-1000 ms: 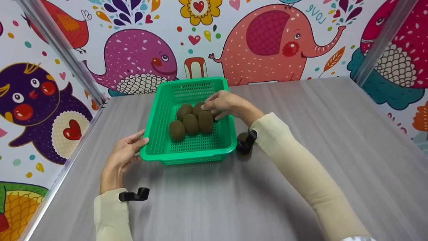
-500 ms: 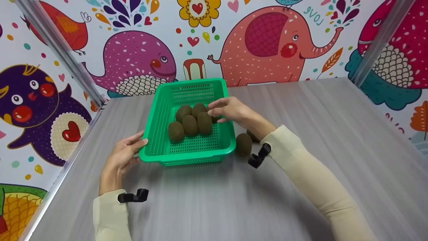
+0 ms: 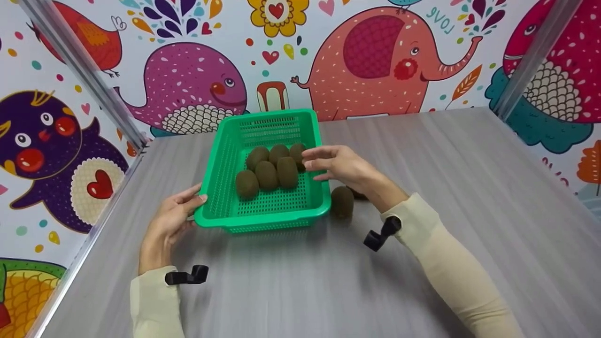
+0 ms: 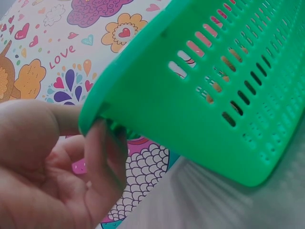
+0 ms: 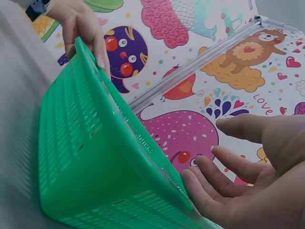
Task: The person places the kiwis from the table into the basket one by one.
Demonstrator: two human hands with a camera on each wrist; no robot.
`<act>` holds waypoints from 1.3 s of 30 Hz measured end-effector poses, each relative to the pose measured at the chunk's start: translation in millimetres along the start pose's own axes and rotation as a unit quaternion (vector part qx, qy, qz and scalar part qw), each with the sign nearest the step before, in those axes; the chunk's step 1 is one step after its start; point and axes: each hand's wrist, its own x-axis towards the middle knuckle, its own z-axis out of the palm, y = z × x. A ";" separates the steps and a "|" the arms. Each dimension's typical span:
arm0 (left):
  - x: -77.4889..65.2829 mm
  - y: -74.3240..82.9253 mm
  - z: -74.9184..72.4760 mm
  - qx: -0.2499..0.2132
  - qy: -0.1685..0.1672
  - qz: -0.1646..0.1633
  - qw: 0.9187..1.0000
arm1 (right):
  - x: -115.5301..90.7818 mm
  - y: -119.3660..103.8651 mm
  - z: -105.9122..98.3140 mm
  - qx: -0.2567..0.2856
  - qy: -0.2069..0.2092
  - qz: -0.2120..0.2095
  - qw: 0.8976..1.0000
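A green plastic basket [image 3: 263, 220] with slotted walls stands on the table, holding several brown kiwis [image 3: 267, 175]. My left hand [image 3: 171, 216] grips its left rim near the front corner; in the left wrist view, thumb and curled fingers [image 4: 101, 157] pinch that rim. Over the right rim hovers my right hand [image 3: 347, 165], its fingers spread and holding nothing, close to the rightmost kiwi [image 3: 297, 155]. Outside the basket's right wall lies one kiwi [image 3: 342, 203]. Another kiwi [image 3: 358, 194] behind it is mostly hidden by my right hand.
The grey wood-grain table [image 3: 281, 281] extends in front and to the right. A wall [image 3: 281, 56] printed with cartoon animals rises just behind the basket. Metal posts [image 3: 89, 70] stand at the corners.
My right hand has let go of a kiwi inside the basket and drawn back to the right, uncovering the kiwis outside. My left hand stays on the rim.
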 end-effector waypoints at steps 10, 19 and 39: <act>1.3 -0.1 0.7 -0.013 -0.002 -0.006 1.000 | -13.6 16.5 -14.2 0.065 0.018 -0.029 0.997; 0.6 2.0 -0.3 -0.018 -0.005 -0.011 1.000 | -23.1 23.8 -24.5 0.085 0.022 -0.054 0.995; 0.5 1.5 -1.2 -0.019 -0.007 -0.012 1.000 | -30.9 22.5 -40.9 -0.025 0.073 -0.088 0.993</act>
